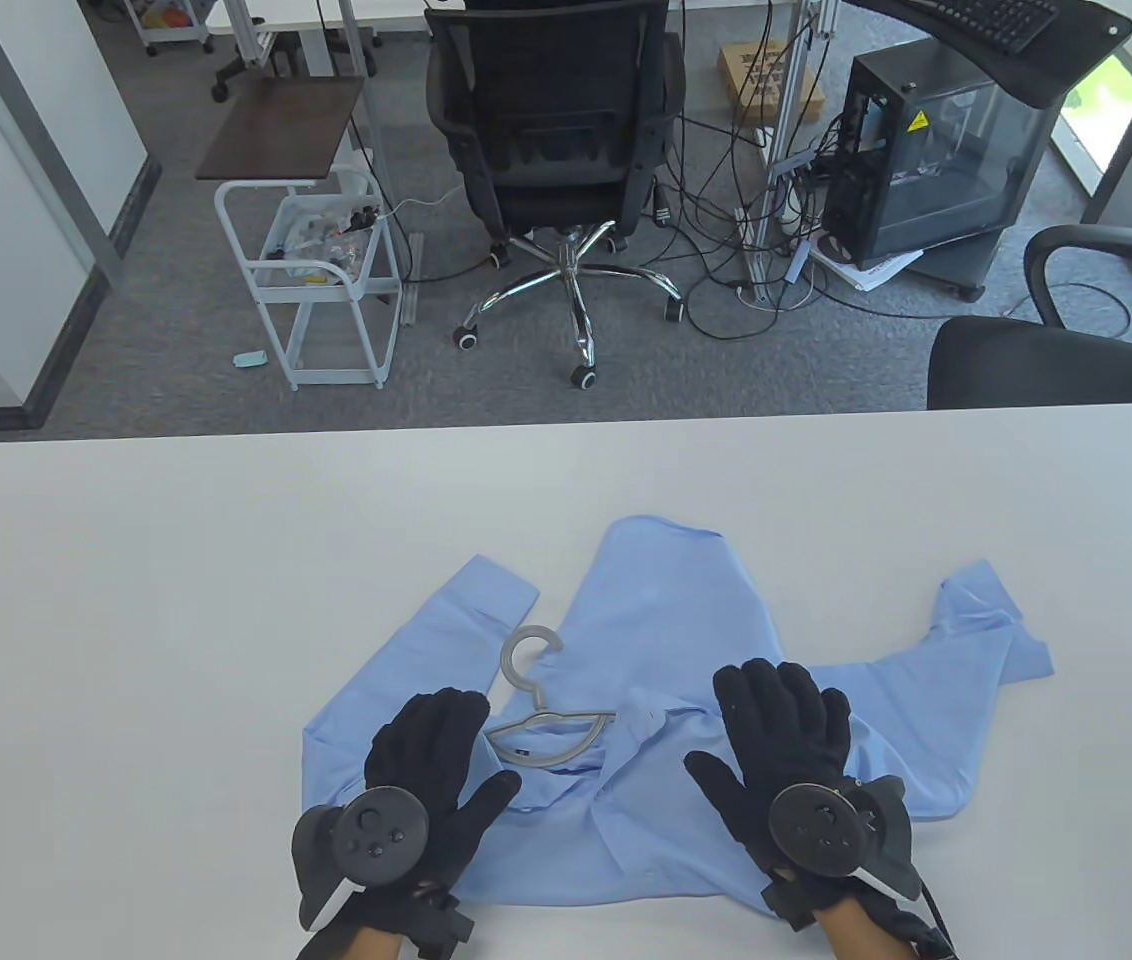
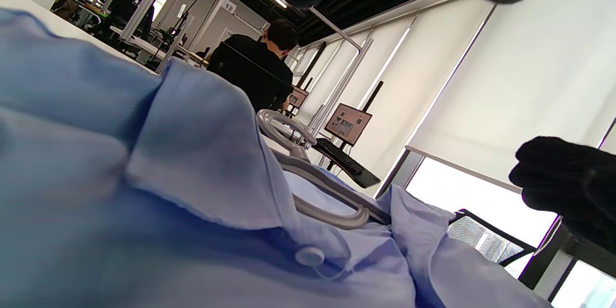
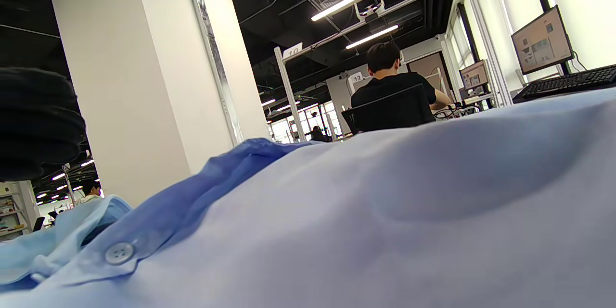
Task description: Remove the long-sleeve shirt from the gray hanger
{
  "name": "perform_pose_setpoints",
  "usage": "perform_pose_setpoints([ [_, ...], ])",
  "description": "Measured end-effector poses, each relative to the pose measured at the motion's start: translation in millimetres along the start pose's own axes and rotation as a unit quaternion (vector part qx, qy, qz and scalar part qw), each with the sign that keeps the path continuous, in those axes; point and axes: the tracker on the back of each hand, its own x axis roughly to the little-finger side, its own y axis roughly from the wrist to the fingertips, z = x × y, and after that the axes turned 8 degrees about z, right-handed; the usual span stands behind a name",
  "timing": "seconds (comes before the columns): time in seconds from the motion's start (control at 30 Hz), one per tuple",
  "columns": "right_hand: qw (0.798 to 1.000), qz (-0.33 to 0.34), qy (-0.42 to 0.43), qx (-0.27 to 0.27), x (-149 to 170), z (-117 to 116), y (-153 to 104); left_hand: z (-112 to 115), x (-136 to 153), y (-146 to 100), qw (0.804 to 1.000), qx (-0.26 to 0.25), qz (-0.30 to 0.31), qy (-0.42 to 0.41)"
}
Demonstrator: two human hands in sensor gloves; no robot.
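A light blue long-sleeve shirt (image 1: 646, 640) lies spread on the white table (image 1: 176, 560), collar toward me. A gray hanger (image 1: 534, 700) sits inside its collar, hook pointing away over the fabric. My left hand (image 1: 426, 760) lies flat and open on the shirt's left shoulder, just left of the hanger. My right hand (image 1: 776, 740) lies flat and open on the right shoulder. In the left wrist view the hanger (image 2: 313, 192) shows under the collar (image 2: 202, 154). In the right wrist view I see only shirt fabric (image 3: 385, 221) and a button (image 3: 119, 252).
The shirt's sleeves spread to the left (image 1: 486, 590) and right (image 1: 986, 630). Beyond the table's far edge stand a black office chair (image 1: 556, 130), a white cart (image 1: 316, 280) and a second chair (image 1: 1056, 360).
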Motion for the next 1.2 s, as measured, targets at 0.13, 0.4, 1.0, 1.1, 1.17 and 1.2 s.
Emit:
perform_pose_setpoints([
  [0.13, 1.0, 0.006, 0.008, 0.017, -13.6, 6.3, 9.8, -1.1, 1.4, -1.4, 1.0, -0.005, -0.006, -0.002],
  [0.4, 0.993, -0.034, -0.033, -0.108, -48.6, -9.9, 68.9, -1.8, 3.6, -1.1, 1.0, 0.0, -0.011, -0.005],
  [1.0, 0.953, -0.081, -0.05, -0.288, -86.7, -121.7, 187.2, -1.7, 16.5, 1.9, 0.998, 0.01, -0.05, -0.024],
  [1.1, 0.946, -0.083, -0.065, -0.305, -86.4, -132.3, 197.0, -0.3, 16.3, 3.1, 0.998, 0.016, -0.05, -0.022],
  [1.17, 0.942, -0.089, -0.063, -0.317, -85.5, -137.7, 199.9, -0.5, 15.7, 3.0, 0.998, 0.014, -0.049, -0.021],
  [1.2, 0.94, -0.094, -0.063, -0.321, -84.7, -140.7, 201.0, -1.0, 15.2, 2.8, 0.999, 0.012, -0.048, -0.021],
])
